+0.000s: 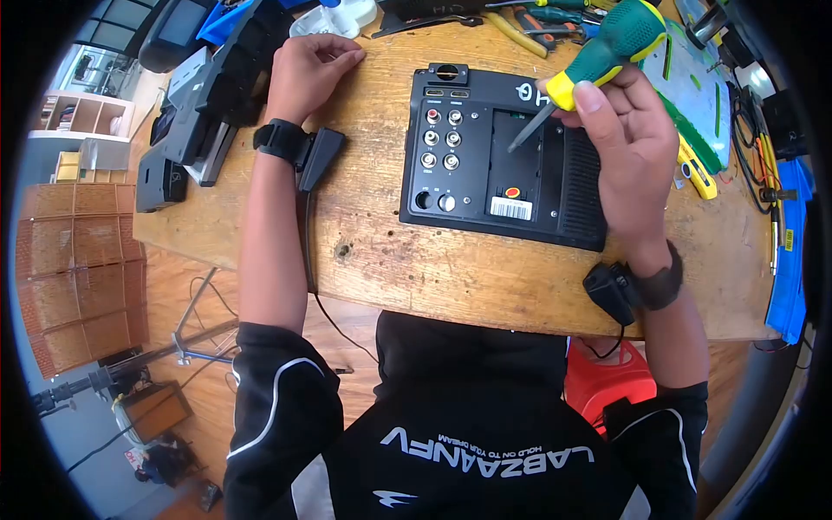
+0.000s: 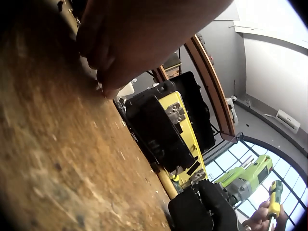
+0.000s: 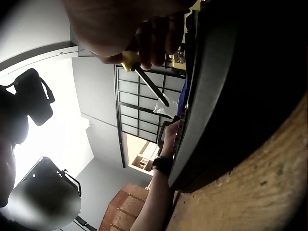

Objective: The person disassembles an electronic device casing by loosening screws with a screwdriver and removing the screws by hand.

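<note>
A green and yellow screwdriver (image 1: pixel 614 50) is gripped in my right hand (image 1: pixel 637 156), its shaft slanting down to the left over the recessed panel of a black device (image 1: pixel 507 227). In the right wrist view the screwdriver shaft (image 3: pixel 151 86) shows below the curled fingers, its tip apart from the device. The device lies flat, with round connectors on its left part, a barcode label (image 1: pixel 511 208) and vents at the right. My left hand (image 1: pixel 308 78) rests on the wooden table, left of the device, fingers loosely bent and holding nothing.
Black and grey equipment (image 1: pixel 195 113) is stacked at the table's left edge. Pliers and other tools lie along the back around a yellow stick (image 1: pixel 517 35). At the right are a yellow cutter (image 1: pixel 696 169), a green-edged tray, cables and a blue bin (image 1: pixel 790 260). A cable hangs over the front edge.
</note>
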A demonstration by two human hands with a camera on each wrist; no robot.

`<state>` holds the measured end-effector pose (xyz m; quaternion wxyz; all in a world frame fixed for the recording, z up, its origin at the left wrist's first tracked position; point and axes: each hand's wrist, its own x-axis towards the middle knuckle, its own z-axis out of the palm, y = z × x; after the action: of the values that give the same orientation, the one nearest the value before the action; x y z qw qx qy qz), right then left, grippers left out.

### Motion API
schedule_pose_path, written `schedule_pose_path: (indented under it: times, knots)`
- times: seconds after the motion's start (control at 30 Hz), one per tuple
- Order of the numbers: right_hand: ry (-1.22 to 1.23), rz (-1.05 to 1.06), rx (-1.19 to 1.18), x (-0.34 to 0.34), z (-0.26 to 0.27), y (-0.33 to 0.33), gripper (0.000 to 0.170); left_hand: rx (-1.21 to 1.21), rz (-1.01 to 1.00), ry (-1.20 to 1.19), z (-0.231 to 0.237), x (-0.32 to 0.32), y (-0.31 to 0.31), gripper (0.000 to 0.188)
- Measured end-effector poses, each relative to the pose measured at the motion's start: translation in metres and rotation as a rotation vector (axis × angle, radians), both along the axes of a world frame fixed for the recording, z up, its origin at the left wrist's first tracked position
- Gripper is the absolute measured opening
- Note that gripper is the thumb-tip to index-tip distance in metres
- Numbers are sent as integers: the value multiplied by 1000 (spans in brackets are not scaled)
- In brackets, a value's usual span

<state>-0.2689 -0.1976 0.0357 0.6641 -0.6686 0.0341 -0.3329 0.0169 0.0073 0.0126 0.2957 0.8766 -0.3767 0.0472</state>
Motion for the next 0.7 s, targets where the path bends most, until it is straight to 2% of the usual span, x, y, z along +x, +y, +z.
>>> schedule_pose_path:
  times: [0.13,0.2,0.3,0.33,0.4,0.43,0.5,0.67,0.7]
  knots:
    - [-6,4,-43,5,1,7,28,-63,-28,-15,1,-9,-5,27]
    - [11,-9,-106,8,0,5,28,-135,-142,-29,11,-22,-10,27]
    - [33,-34,-185,14,2,4,29,-214,-382,187,18,-48,-21,25]
    - [39,-42,-195,15,2,5,29,-220,-380,190,21,-58,-25,25]
    - [40,-36,-203,20,0,4,29,-263,-594,260,26,-76,-33,25]
    - [34,-34,-206,21,0,5,30,-267,-596,262,27,-84,-35,25]
    - [67,-23,-228,21,3,6,30,-323,-652,504,27,-95,-36,24]
    - [85,18,-197,26,-1,4,30,-249,-666,476,29,-99,-33,26]
    - [71,27,-223,27,-1,4,30,-271,-678,540,28,-102,-33,24]
